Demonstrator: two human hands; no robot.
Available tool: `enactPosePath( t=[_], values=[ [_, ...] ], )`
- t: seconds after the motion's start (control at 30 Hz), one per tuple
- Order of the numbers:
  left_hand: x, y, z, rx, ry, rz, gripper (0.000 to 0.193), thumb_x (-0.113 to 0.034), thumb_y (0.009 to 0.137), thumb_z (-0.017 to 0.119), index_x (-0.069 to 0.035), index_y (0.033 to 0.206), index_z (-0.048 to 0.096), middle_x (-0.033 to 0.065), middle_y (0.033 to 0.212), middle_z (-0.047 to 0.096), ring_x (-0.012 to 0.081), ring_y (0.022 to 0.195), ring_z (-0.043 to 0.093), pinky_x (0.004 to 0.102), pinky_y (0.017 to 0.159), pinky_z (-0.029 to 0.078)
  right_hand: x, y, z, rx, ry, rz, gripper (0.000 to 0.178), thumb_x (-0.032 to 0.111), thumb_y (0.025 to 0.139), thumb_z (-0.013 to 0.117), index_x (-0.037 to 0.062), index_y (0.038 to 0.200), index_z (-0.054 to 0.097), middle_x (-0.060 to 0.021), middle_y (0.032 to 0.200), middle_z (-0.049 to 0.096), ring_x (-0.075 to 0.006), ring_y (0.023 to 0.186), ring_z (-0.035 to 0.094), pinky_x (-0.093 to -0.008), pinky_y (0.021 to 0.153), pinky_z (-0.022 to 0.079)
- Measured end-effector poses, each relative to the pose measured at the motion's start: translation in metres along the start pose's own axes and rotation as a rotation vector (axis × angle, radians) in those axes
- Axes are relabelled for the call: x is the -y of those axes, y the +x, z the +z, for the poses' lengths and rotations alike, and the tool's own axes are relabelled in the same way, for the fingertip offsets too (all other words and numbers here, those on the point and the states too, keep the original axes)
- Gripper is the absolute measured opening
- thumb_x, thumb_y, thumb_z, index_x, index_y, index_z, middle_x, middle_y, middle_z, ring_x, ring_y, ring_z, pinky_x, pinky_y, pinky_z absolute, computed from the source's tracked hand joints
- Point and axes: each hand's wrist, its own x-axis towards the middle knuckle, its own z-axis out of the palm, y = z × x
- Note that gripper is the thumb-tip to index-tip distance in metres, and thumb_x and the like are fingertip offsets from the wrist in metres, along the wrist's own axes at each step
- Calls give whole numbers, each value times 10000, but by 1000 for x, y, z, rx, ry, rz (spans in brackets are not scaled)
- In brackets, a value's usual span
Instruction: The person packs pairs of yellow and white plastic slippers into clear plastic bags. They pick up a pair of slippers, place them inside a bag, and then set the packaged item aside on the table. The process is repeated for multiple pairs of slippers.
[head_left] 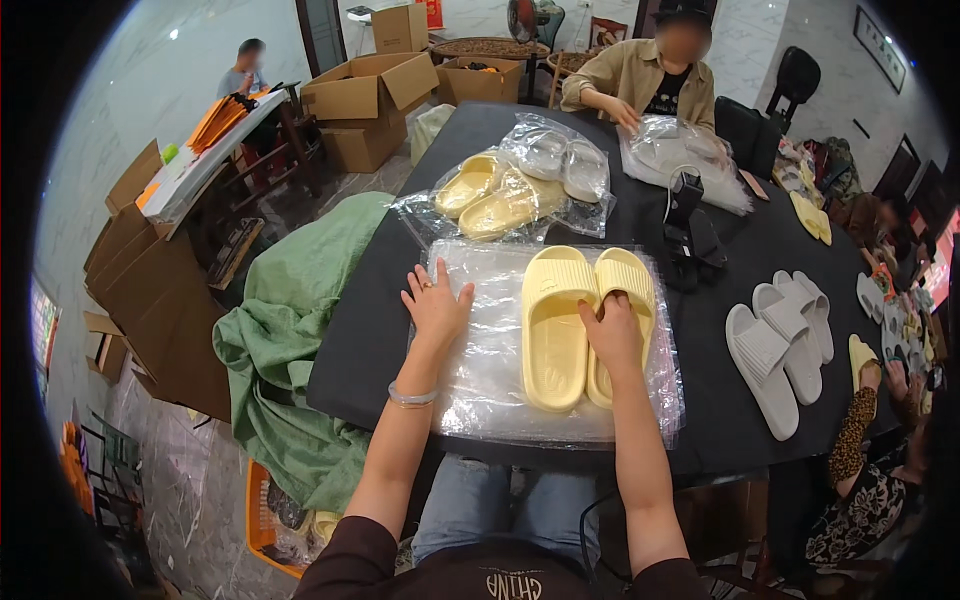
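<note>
A pair of pale yellow slide slippers [555, 345] lies on a stack of clear plastic bags [485, 375] in front of me, toes pointing away. My right hand [612, 335] grips the pair where the inner edges meet, its thumb by the left slipper and its fingers reaching in under the right slipper's strap. My left hand [438, 305] lies flat with spread fingers on the left side of the bag stack, holding nothing. Just beyond the stack are a bagged yellow pair [510, 208] and a bagged grey pair [575, 165].
Loose grey slippers [765, 365] lie to the right on the black-covered table [370, 345]. A black stand [690, 235] rises beyond the bags. Across the table a person handles a pile of bags [675, 150]. Green cloth [290, 300] hangs at the left above an orange basket [258, 530].
</note>
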Motion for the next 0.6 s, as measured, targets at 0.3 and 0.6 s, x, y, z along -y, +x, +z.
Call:
enactPosePath(
  t=[0.3,0.6],
  values=[
    [-2,1,-1,-6,5,4,756,-514,883,486,-59,1450,279,327,1461,204,466,1370,175,603,1073,150,3,1,-4,14,-27,18,434,378,818,608,-39,936,600,-197,1025,575,-372,978,546,-456,852,450],
    [3,1,2,-25,13,6,751,-507,879,496,-62,1447,285,325,1455,221,466,1368,183,606,1072,155,3,0,-1,29,-50,9,458,394,825,600,-35,986,592,-196,1073,574,-379,1007,542,-454,881,441]
  ],
)
